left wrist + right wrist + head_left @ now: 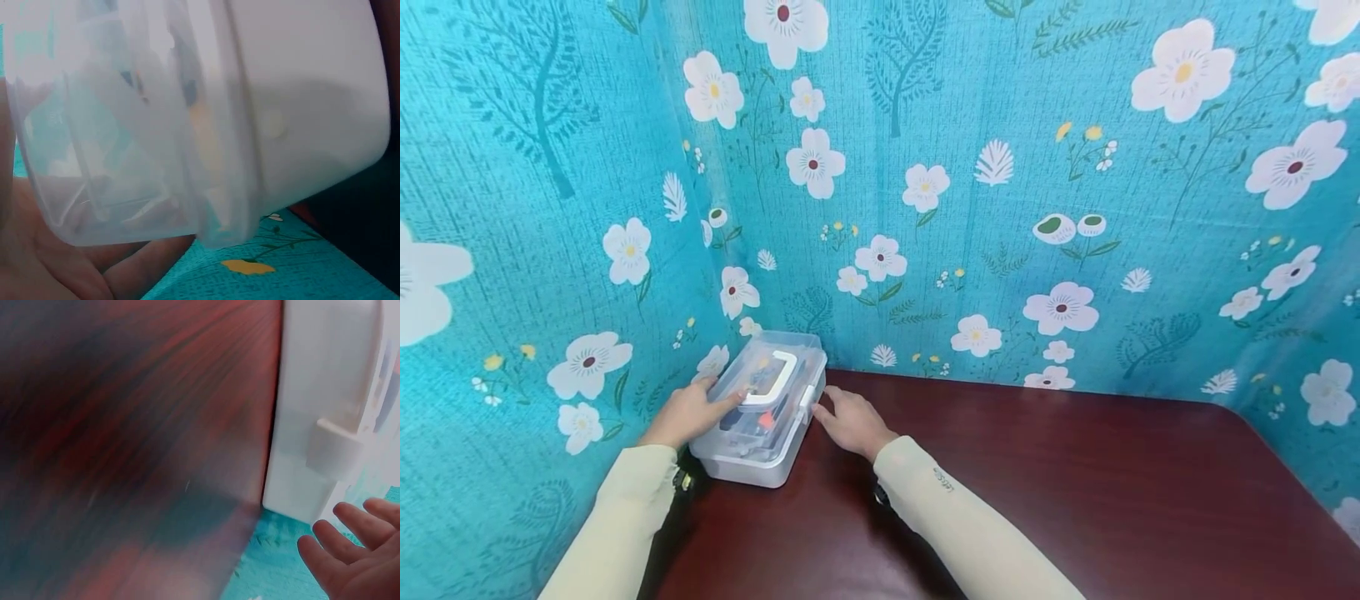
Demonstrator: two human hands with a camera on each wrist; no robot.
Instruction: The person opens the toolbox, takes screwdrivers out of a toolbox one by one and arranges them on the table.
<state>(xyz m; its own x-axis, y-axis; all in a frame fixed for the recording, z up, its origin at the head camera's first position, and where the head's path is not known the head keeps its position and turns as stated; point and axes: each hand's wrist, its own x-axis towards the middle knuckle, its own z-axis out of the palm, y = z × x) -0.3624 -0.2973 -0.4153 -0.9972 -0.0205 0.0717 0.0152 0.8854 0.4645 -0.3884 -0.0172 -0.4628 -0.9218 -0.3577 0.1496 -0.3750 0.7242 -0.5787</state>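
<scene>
At the left side of the table stands a plastic storage box (752, 446) with a see-through lid (131, 212) and a white base (312, 81). The lid is down and carries a white handle (782, 379). Blurred through it are small items, one of them red-orange (766, 419). My left hand (691, 410) is at the box's left side, thumb over the lid and fingers along the side; whether it presses is unclear. Beside the right side, near a white latch (337, 450), my right hand (852, 421) has its fingers extended and holds nothing.
The dark red-brown table (1037, 483) stretches to the right of the box. A blue flowered cloth (925, 208) hangs behind the table and along its left side, close to the box and my left hand.
</scene>
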